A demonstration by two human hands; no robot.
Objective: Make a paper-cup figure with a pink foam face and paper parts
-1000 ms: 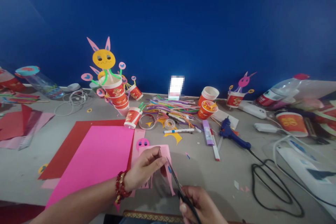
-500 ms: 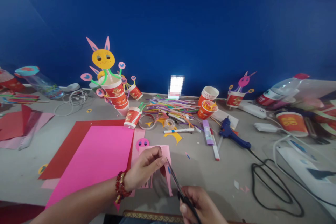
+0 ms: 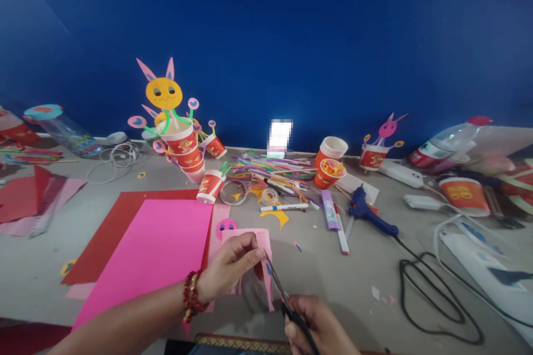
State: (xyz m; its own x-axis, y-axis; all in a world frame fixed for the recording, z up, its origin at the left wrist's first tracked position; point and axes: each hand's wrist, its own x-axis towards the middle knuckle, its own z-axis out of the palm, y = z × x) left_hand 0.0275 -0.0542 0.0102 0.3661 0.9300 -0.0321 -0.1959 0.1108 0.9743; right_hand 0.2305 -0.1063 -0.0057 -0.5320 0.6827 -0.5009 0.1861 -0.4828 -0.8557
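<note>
My left hand [image 3: 231,266], with a red bead bracelet at the wrist, pinches a light pink sheet [image 3: 265,239] near the front of the table. Closed round the handles of black scissors [image 3: 278,284] is my right hand [image 3: 312,321]. The scissors' blades point up and left, their tips at the pink sheet beside my left fingertips. A small blue shape [image 3: 268,269] lies on the narrow strip of the sheet hanging by the blades. Just behind my left hand is a magenta round face [image 3: 226,227].
Magenta [image 3: 158,249] and red sheets [image 3: 131,213] lie left. Behind stand decorated cups [image 3: 181,141] and a pile of coloured sticks [image 3: 270,169]. A blue glue gun [image 3: 368,213], its black cord, a glue stick [image 3: 330,209] and a power strip [image 3: 478,255] are right.
</note>
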